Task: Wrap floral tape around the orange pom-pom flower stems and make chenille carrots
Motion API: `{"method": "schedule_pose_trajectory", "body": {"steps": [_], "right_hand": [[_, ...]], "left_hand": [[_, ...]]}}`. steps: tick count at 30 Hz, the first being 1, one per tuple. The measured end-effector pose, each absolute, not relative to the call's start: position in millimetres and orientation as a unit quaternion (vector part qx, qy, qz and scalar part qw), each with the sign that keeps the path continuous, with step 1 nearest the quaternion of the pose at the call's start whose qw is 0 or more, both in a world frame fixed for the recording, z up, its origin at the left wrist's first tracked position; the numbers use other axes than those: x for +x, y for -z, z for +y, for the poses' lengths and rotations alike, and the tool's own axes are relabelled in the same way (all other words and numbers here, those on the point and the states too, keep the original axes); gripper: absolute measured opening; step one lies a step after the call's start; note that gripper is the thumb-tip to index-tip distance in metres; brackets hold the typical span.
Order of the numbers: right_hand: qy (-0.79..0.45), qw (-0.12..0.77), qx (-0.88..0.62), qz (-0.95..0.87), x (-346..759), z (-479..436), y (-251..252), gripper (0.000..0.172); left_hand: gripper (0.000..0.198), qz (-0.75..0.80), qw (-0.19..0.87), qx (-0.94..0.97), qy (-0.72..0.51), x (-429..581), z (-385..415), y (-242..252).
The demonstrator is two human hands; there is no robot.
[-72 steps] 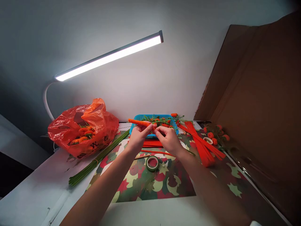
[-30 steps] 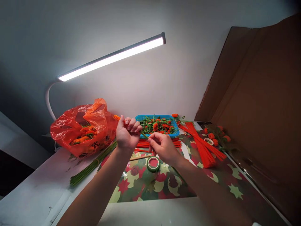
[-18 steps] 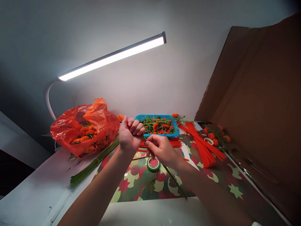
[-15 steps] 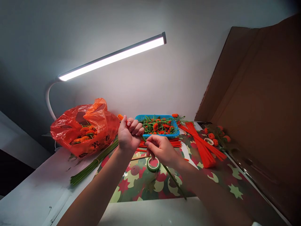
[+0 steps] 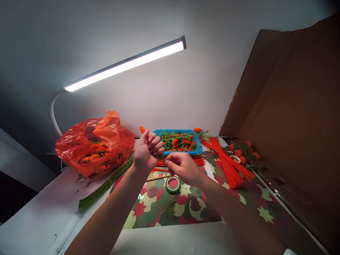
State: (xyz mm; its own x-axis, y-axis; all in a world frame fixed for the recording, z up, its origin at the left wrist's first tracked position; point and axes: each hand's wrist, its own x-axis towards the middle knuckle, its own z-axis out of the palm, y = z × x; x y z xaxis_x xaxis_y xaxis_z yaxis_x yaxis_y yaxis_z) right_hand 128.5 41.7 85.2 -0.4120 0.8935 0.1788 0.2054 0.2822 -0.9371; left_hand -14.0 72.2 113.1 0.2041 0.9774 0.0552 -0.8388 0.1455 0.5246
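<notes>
My left hand (image 5: pixel 149 148) is closed with its palm up, around an orange pipe-cleaner flower (image 5: pixel 142 130) whose tip sticks out past the thumb. A short bit of green stem (image 5: pixel 162 159) shows between the two hands. My right hand (image 5: pixel 183 167) pinches this stem between thumb and fingers; its far end is hidden. Just below the right hand a roll of green tape (image 5: pixel 173 185) lies on the patterned mat. A blue basket (image 5: pixel 198 150) with orange flowers and green stems stands behind the hands.
An orange plastic bag (image 5: pixel 122 138) holding orange flowers sits left, beside a bundle of green stems (image 5: pixel 106 186). Red-orange pipe cleaners (image 5: pixel 225 166) lie right, near a white-cored roll (image 5: pixel 236 159). A lit lamp (image 5: pixel 127 65) hangs above; cardboard (image 5: pixel 287 99) stands right.
More of the orange flower now sticks out above my left hand. The long green stem that hung below my right hand no longer shows. Both hands stay close together.
</notes>
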Motion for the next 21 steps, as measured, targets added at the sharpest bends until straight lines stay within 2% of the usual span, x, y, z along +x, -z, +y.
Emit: {"method": "schedule_pose_trajectory", "body": {"steps": [21], "right_hand": [[-0.468,0.39,-0.382,-0.695,126.8,43.9,-80.1,0.016]], "left_hand": [[0.047,0.142,0.715,0.209,-0.652,-12.7,72.9,-111.4]]}}
